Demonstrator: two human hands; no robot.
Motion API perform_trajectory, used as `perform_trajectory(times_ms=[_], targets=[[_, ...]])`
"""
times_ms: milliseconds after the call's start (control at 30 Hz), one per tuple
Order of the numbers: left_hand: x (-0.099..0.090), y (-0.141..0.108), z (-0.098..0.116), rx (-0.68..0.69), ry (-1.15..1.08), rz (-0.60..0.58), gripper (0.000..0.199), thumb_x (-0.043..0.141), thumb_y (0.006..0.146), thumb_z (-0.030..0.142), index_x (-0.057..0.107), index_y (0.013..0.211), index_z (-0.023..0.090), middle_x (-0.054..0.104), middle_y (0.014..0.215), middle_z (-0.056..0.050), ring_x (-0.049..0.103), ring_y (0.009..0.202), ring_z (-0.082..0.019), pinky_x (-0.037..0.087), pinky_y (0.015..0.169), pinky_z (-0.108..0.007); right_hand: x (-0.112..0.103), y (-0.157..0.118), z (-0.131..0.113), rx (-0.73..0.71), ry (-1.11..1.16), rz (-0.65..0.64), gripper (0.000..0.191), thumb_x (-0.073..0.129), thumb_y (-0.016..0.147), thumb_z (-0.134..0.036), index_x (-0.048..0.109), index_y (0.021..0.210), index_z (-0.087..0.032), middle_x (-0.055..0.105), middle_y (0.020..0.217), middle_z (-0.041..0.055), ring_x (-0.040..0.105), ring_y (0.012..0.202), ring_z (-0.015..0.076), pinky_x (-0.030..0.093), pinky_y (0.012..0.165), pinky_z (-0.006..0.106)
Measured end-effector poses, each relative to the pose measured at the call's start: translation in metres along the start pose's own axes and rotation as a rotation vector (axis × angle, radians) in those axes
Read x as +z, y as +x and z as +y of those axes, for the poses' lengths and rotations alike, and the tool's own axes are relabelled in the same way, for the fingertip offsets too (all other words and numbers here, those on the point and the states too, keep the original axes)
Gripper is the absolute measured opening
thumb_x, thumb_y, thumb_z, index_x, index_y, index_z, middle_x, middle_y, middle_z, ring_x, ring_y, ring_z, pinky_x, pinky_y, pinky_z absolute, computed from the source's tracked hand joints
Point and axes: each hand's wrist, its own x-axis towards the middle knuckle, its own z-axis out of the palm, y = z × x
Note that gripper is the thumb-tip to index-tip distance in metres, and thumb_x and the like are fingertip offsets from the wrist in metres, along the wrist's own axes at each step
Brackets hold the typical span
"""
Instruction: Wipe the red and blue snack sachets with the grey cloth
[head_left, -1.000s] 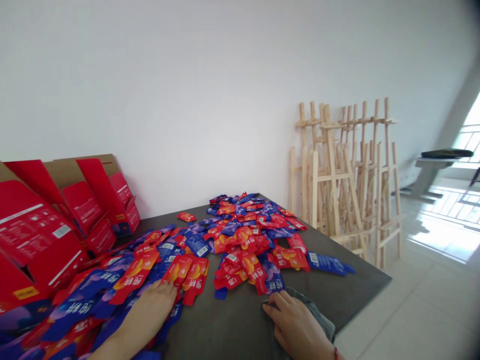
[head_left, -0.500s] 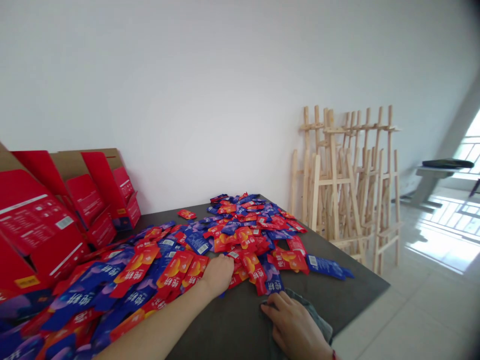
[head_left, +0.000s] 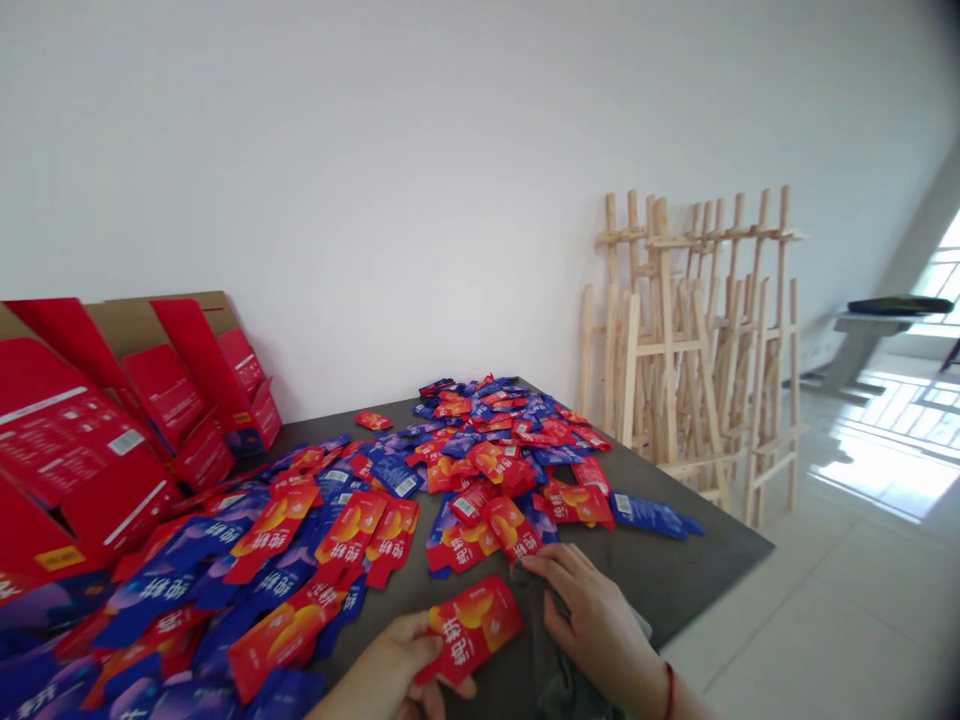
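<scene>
Held packet: flat red-and-orange printed packet with white characters (head_left: 480,625), in the left hand, raised at a slant over the near part of the table; it lies between the two hands, its far end near the cloth.
Left hand (head_left: 397,665): closed on the packet's left end, thumb on the printed face, fingers beneath.
Right hand (head_left: 596,620): just to the right of the packet, back of the hand up, fingers curled and gripping the dark grey-green cloth (head_left: 556,680), part of which hangs or lies under the palm; the exact lie is hidden.
Right wrist: thin red cord bracelet (head_left: 669,690).
Beyond the hands: loose heap of red and blue printed packets (head_left: 487,440), overlapping, reaching to the table's far corner; its nearest red packet lies close to the right fingertips, contact cannot be told.
Left of the hands: second spread of red and blue packets (head_left: 262,560), thickest toward the near left, meeting the first spread farther back.
Outliers: blue packet with white barcode (head_left: 652,515) near the right table edge; small red packet (head_left: 373,420) at the back.
Table: dark grey flat top (head_left: 712,545).
Far left: open red cardboard boxes with brown insides (head_left: 180,400), beside the packets.
Behind: plain white wall (head_left: 450,200).
Right background: pale wooden easels (head_left: 667,340) standing on light tiled floor (head_left: 817,590); farther right, a grey stand (head_left: 862,350) with a dark flat object (head_left: 900,305) on top.
</scene>
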Motion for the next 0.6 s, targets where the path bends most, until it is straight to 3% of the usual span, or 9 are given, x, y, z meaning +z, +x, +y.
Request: perform_trajectory(times_ms=[67, 200, 367, 600], targets=[[0.004, 0.008, -0.012, -0.015, -0.105, -0.045, 0.056, 0.058, 0.067, 0.053, 0.049, 0.107, 0.014, 0.073, 0.080, -0.012, 0.059, 0.045, -0.012, 0.032, 0.034, -0.014, 0.005, 0.002, -0.015, -0.094, 0.002, -0.046, 0.042, 0.047, 0.080, -0.009, 0.057, 0.117, -0.025, 0.056, 0.115, 0.0024, 0.050, 0.103, 0.0169, 0.041, 0.089, 0.028], [0.012, 0.017, -0.021, -0.054, -0.093, -0.122, 0.048, 0.062, 0.062, 0.048, 0.052, 0.096, 0.015, 0.072, 0.070, -0.011, 0.056, 0.038, -0.011, 0.024, 0.030, -0.012, 0.028, 0.005, -0.036, -0.274, -0.135, -0.223, 0.032, 0.054, 0.083, -0.021, 0.058, 0.114, -0.026, 0.057, 0.114, 0.0021, 0.050, 0.099, 0.0200, 0.044, 0.083, 0.032], [0.013, 0.016, -0.020, -0.098, -0.051, -0.126, 0.049, 0.060, 0.066, 0.047, 0.049, 0.101, 0.015, 0.073, 0.072, -0.011, 0.059, 0.040, -0.014, 0.033, 0.030, -0.015, 0.032, 0.005, -0.021, -0.148, -0.292, -0.269, 0.026, 0.055, 0.082, -0.020, 0.061, 0.107, -0.023, 0.057, 0.112, 0.0052, 0.050, 0.100, 0.0221, 0.044, 0.083, 0.034], [0.008, 0.013, -0.025, -0.122, -0.047, -0.111, 0.054, 0.058, 0.070, 0.049, 0.040, 0.109, 0.016, 0.067, 0.056, -0.004, 0.053, 0.034, -0.012, 0.027, 0.027, -0.013, 0.010, 0.000, 0.011, -0.020, -0.368, -0.268, 0.034, 0.051, 0.081, -0.013, 0.063, 0.112, -0.020, 0.059, 0.110, 0.0078, 0.052, 0.100, 0.0232, 0.043, 0.082, 0.033]])
